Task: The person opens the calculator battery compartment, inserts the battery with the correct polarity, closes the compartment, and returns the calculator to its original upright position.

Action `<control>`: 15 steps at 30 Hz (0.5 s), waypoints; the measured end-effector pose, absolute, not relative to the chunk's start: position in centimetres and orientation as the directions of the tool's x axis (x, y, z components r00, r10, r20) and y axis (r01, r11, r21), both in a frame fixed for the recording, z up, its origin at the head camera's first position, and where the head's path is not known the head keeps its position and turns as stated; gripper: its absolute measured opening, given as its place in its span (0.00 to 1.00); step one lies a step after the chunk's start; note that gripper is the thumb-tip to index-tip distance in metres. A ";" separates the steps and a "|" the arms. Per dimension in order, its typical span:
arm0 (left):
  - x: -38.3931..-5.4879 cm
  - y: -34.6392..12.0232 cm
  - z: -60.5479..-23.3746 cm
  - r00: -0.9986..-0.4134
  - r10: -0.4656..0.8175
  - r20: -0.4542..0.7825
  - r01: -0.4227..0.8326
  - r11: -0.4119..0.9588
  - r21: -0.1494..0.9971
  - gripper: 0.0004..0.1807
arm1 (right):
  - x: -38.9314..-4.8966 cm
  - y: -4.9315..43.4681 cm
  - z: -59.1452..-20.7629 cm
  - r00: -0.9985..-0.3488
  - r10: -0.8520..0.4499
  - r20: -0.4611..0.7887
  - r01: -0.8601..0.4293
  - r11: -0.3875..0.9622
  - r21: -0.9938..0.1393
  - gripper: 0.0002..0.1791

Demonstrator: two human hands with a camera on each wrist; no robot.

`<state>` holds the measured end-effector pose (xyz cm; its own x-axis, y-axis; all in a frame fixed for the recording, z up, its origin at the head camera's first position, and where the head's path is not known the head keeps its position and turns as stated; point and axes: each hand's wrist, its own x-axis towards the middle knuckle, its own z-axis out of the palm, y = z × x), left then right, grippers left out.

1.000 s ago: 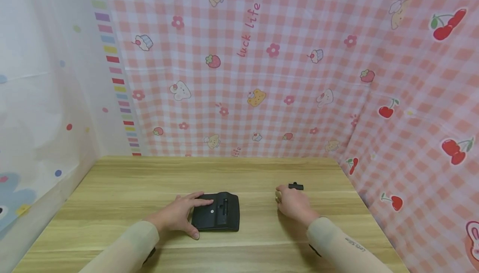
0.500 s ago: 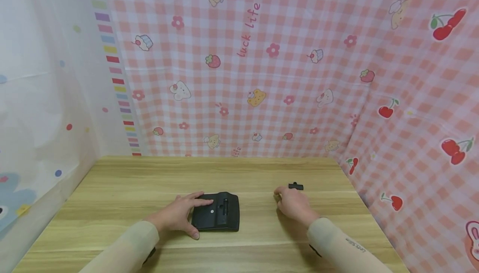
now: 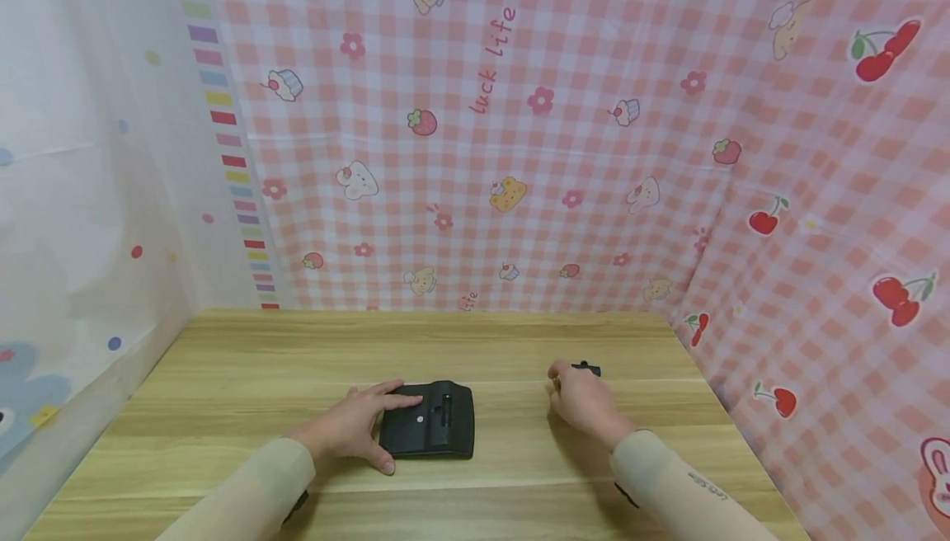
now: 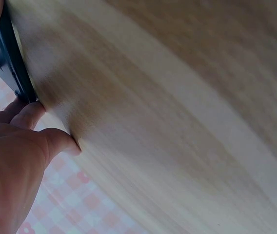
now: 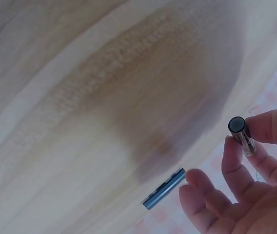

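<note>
A flat black device [image 3: 404,438], apparently a calculator lying face down, rests on the wooden table. Its raised end has an open battery slot [image 3: 447,411]; whether anything lies inside is too small to tell. My left hand [image 3: 349,424] grips the device from the left, thumb at the near edge and fingers over the back and far edge. To the right, my right hand [image 3: 585,402] pinches a small cylindrical battery [image 5: 243,137] between thumb and fingers, just above the table. Beside that hand's other fingers lies a small black battery cover [image 5: 164,189], partly hidden in the head view.
The pale wooden table [image 3: 297,351] ends at a pink checked cloth [image 3: 460,153] behind. More patterned cloth [image 3: 831,294] hangs on the right, and a white cloth [image 3: 82,211] hangs on the left.
My right hand's fingers shift slightly around the battery, and the hand now covers the left part of the cover. My left hand and the device stay still.
</note>
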<state>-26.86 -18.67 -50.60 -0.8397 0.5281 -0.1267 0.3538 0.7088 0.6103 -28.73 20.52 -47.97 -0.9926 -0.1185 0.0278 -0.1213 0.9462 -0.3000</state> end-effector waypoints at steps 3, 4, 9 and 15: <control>-26.9 -18.7 -50.6 -0.840 0.528 -0.125 0.355 0.708 0.610 0.57 | -28.8 20.5 -48.0 -0.989 -0.128 0.067 -0.143 0.942 -0.305 0.14; -26.9 -18.7 -50.7 -0.841 0.527 -0.124 0.354 0.709 0.610 0.57 | -28.8 20.5 -48.0 -0.988 -0.131 0.079 -0.150 0.939 -0.310 0.14; -27.0 -18.7 -50.8 -0.842 0.525 -0.122 0.355 0.711 0.608 0.57 | -29.1 20.3 -48.1 -0.973 -0.147 0.180 -0.198 0.928 -0.315 0.11; -26.9 -18.7 -50.8 -0.842 0.525 -0.123 0.354 0.711 0.608 0.57 | -29.2 19.9 -47.8 -0.952 -0.167 0.255 -0.250 0.906 -0.340 0.11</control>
<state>-26.92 -18.69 -50.82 -0.8424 0.5245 -0.1230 0.3536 0.7106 0.6083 -29.24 19.91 -47.78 -0.9523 -0.1673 0.2553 -0.2505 0.9064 -0.3403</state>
